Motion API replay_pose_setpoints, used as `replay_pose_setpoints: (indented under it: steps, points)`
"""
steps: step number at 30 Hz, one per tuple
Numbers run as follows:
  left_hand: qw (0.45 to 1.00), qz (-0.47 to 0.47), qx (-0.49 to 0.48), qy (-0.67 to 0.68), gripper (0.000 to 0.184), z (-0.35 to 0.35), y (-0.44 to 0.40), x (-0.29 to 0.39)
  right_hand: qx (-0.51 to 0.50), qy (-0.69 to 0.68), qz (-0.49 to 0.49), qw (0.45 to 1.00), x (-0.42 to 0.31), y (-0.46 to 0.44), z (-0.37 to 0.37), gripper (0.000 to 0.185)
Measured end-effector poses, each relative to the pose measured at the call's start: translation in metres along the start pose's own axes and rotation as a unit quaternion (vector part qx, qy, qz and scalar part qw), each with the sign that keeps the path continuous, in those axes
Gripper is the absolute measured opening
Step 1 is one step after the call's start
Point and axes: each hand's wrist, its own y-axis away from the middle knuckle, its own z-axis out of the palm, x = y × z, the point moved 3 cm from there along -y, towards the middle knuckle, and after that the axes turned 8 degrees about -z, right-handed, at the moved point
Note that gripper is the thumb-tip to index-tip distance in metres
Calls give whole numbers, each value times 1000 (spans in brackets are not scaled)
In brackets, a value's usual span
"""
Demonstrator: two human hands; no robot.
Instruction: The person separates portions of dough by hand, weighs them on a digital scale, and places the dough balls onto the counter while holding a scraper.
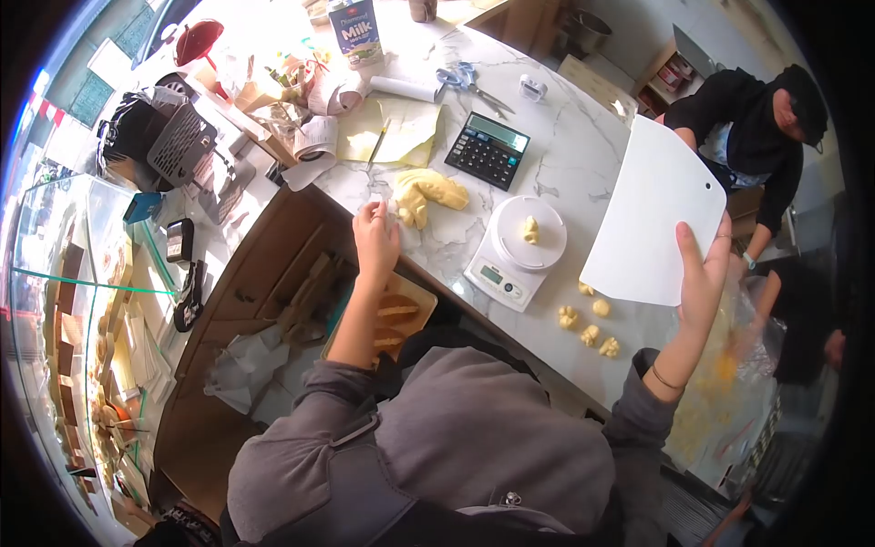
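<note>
Left of centre: my left hand (pixel 375 244) is half curled beside the large dough piece (pixel 437 189); I cannot tell whether its fingers hold anything. The dough lies on the marble counter (pixel 570 137), upper centre. Centre: the scale (pixel 497 272) carries one small dough lump (pixel 530 230); a knock from the white panel could roll it off or disturb the reading. Right of centre: loose lumps (pixel 589 335) sit on the counter. Right: my right hand (pixel 702 273) grips the white panel (pixel 649 205) at its edge, thumb on the face. Careless lowering could squash or sweep the lumps, since its lower edge partly hides one.
</note>
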Motion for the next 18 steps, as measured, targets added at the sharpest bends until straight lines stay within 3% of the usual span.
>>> replay_pose_setpoints:
  steps: [2, 5, 11, 14, 17, 18]
  points:
    - [999, 25, -29, -16, 31, 5, -6, -6, -3, -21, 0, 1000, 1, -2, 6, 51]
    - [997, -16, -69, -3, 19, 7, -19, -12, -16, -46, 6, 999, 4, -2, 15, 50]
    - [999, 23, -42, 20, 7, 12, -18, -10, -34, -51, 12, 998, 15, -1, 20, 51]
    - [988, -26, -145, 38, 8, 8, -13, -11, -22, -39, 6, 999, 16, 0, 15, 50]
    - [967, -145, -111, 179, 10, -9, -3, 8, -8, -29, 7, 1000, 11, 3, 7, 50]
    - [968, -128, -101, 189, 10, -8, -3, 11, -4, -28, 12, 1000, 8, 5, 4, 50]
